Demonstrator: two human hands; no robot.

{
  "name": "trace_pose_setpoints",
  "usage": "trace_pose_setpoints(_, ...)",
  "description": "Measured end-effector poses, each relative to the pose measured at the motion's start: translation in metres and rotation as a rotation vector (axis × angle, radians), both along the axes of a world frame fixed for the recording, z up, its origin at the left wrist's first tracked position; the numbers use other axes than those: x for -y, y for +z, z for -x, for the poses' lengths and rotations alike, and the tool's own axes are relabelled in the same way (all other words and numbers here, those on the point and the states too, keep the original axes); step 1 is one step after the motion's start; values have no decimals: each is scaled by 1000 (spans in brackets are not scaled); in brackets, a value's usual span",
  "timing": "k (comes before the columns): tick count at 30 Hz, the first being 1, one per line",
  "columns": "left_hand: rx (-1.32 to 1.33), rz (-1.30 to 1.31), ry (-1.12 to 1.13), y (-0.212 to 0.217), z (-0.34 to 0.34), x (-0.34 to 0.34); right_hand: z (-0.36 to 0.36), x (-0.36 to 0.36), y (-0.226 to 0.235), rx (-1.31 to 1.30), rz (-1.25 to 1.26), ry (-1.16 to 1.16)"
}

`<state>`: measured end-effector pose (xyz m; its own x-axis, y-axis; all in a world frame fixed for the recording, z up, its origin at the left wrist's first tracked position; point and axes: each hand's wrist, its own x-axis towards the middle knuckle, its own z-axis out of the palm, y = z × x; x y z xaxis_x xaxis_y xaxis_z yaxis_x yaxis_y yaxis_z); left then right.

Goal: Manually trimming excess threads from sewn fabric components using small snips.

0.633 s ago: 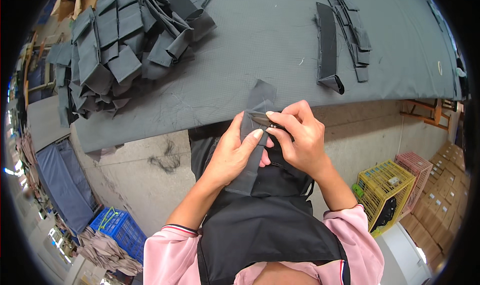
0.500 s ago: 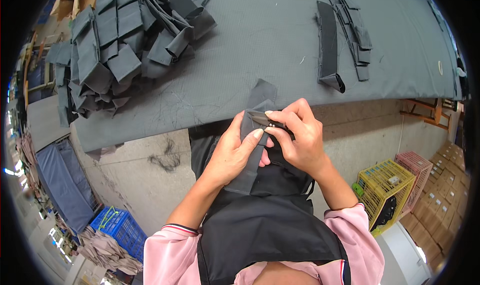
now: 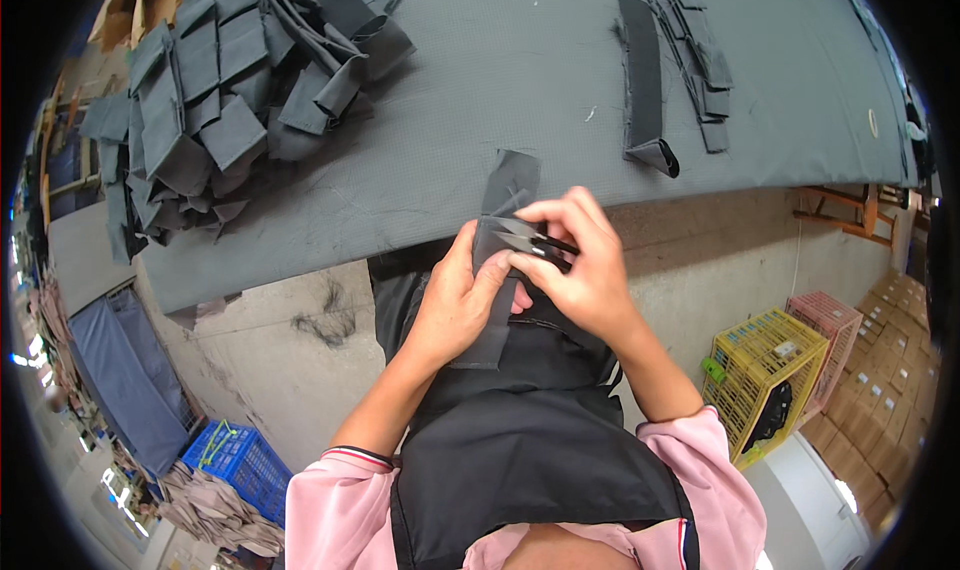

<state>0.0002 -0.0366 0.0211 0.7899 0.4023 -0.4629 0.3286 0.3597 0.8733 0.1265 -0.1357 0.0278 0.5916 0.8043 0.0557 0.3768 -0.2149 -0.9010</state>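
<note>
A grey fabric strip [image 3: 511,182] hangs across the table's near edge and down over my lap. My left hand [image 3: 449,303] grips it, thumb on top and some fingertips showing beneath. In my right hand [image 3: 592,275] is a pair of thread snips [image 3: 519,237] with black handles, its fingers closed round them. The metal blades point left and lie over the strip, close to my left thumb. Whether the blades touch a thread is too small to tell.
A large heap of folded grey fabric pieces [image 3: 215,100] covers the table's left part. Farther right on the grey-covered table [image 3: 480,90] lie a single folded strip [image 3: 645,90] and a row of joined strips [image 3: 697,55]. Yellow [image 3: 765,370] and blue [image 3: 245,465] crates stand below.
The snips have turned so that their blades and handles show more plainly over the strip. Both hands and the strip sit slightly farther left in view; the whole scene has shifted a little too.
</note>
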Motion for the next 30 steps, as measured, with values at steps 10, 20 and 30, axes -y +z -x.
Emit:
trace_pose_setpoints(10, -96, 174, 194, -20, 19, 15, 39, 14, -28, 23, -159, -30)
trace_pose_setpoints(20, 63, 319, -3, -5, 13, 7, -1, -14, -31, -147, 4, 89)
trace_pose_setpoints(30, 76, 472, 176, 3, 12, -7, 5, 35, 13, 129, 34, 7)
